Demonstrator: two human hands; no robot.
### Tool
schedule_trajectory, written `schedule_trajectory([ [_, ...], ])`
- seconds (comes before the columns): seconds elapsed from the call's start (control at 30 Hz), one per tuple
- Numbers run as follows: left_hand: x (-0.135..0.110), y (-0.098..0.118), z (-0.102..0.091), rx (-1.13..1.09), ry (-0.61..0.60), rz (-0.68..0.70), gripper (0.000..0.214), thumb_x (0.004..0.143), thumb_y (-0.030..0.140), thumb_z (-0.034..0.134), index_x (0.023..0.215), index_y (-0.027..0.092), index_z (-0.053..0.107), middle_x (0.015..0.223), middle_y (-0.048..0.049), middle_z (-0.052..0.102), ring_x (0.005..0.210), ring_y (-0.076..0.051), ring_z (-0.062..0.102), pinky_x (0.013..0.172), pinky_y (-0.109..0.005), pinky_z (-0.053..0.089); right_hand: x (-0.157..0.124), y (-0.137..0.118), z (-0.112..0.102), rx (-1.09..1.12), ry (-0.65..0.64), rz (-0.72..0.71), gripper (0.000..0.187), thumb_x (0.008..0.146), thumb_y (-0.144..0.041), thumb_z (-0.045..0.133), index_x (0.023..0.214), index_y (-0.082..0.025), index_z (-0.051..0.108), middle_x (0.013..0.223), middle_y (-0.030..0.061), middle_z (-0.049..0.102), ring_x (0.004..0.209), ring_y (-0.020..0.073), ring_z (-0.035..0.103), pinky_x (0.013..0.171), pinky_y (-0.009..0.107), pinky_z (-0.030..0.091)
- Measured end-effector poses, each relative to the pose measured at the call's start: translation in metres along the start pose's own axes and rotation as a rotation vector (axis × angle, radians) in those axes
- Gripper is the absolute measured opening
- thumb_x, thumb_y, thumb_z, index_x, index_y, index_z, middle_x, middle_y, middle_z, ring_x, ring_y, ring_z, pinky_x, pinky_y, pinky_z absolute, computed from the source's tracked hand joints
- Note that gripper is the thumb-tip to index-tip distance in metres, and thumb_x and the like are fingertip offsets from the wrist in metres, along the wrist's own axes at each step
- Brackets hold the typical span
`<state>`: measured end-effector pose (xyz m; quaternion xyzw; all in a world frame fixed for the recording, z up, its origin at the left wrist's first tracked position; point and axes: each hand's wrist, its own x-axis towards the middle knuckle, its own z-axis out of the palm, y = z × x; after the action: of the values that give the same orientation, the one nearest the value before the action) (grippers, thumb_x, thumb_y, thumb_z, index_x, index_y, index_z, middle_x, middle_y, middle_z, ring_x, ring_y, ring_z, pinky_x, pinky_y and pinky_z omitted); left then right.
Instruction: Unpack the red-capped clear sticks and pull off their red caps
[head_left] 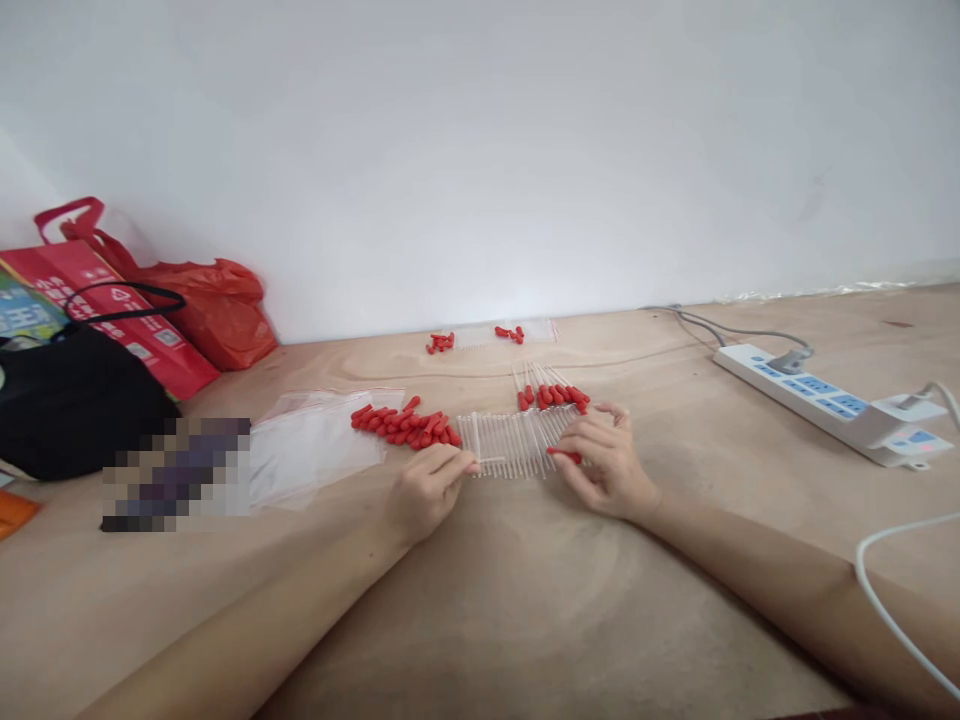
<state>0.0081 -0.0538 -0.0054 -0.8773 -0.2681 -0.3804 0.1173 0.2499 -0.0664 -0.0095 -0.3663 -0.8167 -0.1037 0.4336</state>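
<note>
My left hand (pixel 429 490) is closed, pinching a thin clear dropper tube (pixel 492 460) that points right. Between the thumb and fingers of my right hand (pixel 606 465) is a red rubber dropper bulb (pixel 568 455), a short gap from that tube. Beneath and between both hands lies a row of clear tubes (pixel 510 435), side by side. A pile of loose red bulbs (pixel 405 425) sits just beyond my left hand. Past the row are several droppers with red bulbs fitted (pixel 555 395), their tubes pointing away from me.
Clear plastic bags (pixel 322 440) lie left of the bulb pile. Farther back are bagged tubes (pixel 480 337) with more red bulbs (pixel 441 342). A white power strip (pixel 817 395) with cables is at right. Red bags (pixel 217 310) and a black bag (pixel 82 400) stand at left.
</note>
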Motion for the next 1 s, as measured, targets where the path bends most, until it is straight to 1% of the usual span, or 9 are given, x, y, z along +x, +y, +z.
schedule_trajectory([
  [0.1,-0.001,-0.007,-0.001,0.043,0.024,-0.070,0.013,0.085,0.016,0.044,0.088,0.016,0.057,0.073,-0.0023,0.056,0.068,-0.011,0.055,0.065,-0.022,0.046,0.003,0.011,-0.007,-0.074,0.011,0.113,0.018,0.082,-0.029,0.046,0.073,-0.022,0.061,0.071,-0.0013,0.064,0.071,0.0122,0.055,0.086,0.035,0.024],
  [0.17,0.001,-0.008,0.000,0.065,0.003,-0.087,0.020,0.086,0.013,0.040,0.099,0.015,0.055,0.079,-0.0046,0.055,0.072,-0.012,0.055,0.068,-0.022,0.047,0.005,0.020,-0.010,-0.122,-0.009,0.162,0.019,0.083,-0.031,0.045,0.081,-0.025,0.063,0.076,-0.0007,0.065,0.075,0.0130,0.055,0.083,0.033,0.025],
  [0.27,0.007,-0.009,0.001,0.109,-0.004,-0.106,0.031,0.086,0.009,0.035,0.113,0.012,0.050,0.084,-0.0068,0.050,0.073,-0.011,0.053,0.068,-0.022,0.047,0.006,0.038,-0.015,-0.202,-0.037,0.357,0.024,0.084,-0.032,0.041,0.090,-0.026,0.063,0.083,0.0009,0.066,0.080,0.0153,0.055,0.080,0.033,0.026],
  [0.4,0.017,-0.012,0.003,0.141,0.057,-0.066,0.028,0.084,0.009,0.039,0.108,0.013,0.054,0.078,-0.0044,0.050,0.072,-0.011,0.053,0.067,-0.021,0.048,0.004,0.063,-0.024,-0.275,-0.132,0.711,0.026,0.080,-0.033,0.040,0.092,-0.023,0.061,0.086,0.0030,0.066,0.081,0.0187,0.057,0.077,0.035,0.028],
  [0.5,0.024,-0.013,0.007,0.172,0.094,-0.011,0.022,0.083,0.009,0.041,0.098,0.015,0.057,0.075,-0.0027,0.054,0.070,-0.011,0.054,0.068,-0.022,0.048,0.004,0.073,-0.031,-0.297,-0.261,0.844,0.023,0.075,-0.036,0.045,0.084,-0.023,0.062,0.079,0.0019,0.066,0.076,0.0196,0.058,0.075,0.035,0.030],
  [0.6,0.028,-0.010,0.014,0.181,0.056,0.067,0.017,0.083,0.008,0.042,0.089,0.013,0.057,0.074,-0.0031,0.058,0.070,-0.012,0.056,0.069,-0.023,0.048,0.005,0.073,-0.033,-0.282,-0.327,0.886,0.022,0.073,-0.038,0.047,0.078,-0.024,0.063,0.075,0.0011,0.066,0.074,0.0198,0.058,0.074,0.036,0.030],
  [0.77,0.028,-0.004,0.021,0.158,-0.101,0.135,0.018,0.085,0.012,0.039,0.078,0.014,0.056,0.073,-0.0036,0.059,0.068,-0.013,0.055,0.065,-0.023,0.048,0.006,0.067,-0.026,-0.222,-0.341,0.888,0.024,0.072,-0.044,0.049,0.075,-0.025,0.064,0.072,0.0004,0.067,0.074,0.0200,0.058,0.075,0.037,0.030],
  [0.87,0.027,-0.003,0.021,0.138,-0.159,0.140,0.020,0.087,0.020,0.041,0.075,0.014,0.056,0.073,-0.0032,0.058,0.068,-0.013,0.054,0.065,-0.023,0.047,0.004,0.066,-0.022,-0.174,-0.337,0.850,0.023,0.071,-0.044,0.050,0.076,-0.026,0.065,0.072,-0.0003,0.067,0.075,0.0193,0.058,0.075,0.036,0.030],
  [1.0,0.026,-0.004,0.022,0.079,-0.169,0.166,0.027,0.084,0.035,0.046,0.074,0.014,0.058,0.073,-0.0039,0.058,0.069,-0.013,0.054,0.065,-0.023,0.047,0.002,0.064,-0.020,-0.192,-0.323,0.787,0.022,0.073,-0.042,0.049,0.077,-0.028,0.066,0.074,0.0000,0.067,0.081,0.0205,0.057,0.077,0.037,0.030],
])
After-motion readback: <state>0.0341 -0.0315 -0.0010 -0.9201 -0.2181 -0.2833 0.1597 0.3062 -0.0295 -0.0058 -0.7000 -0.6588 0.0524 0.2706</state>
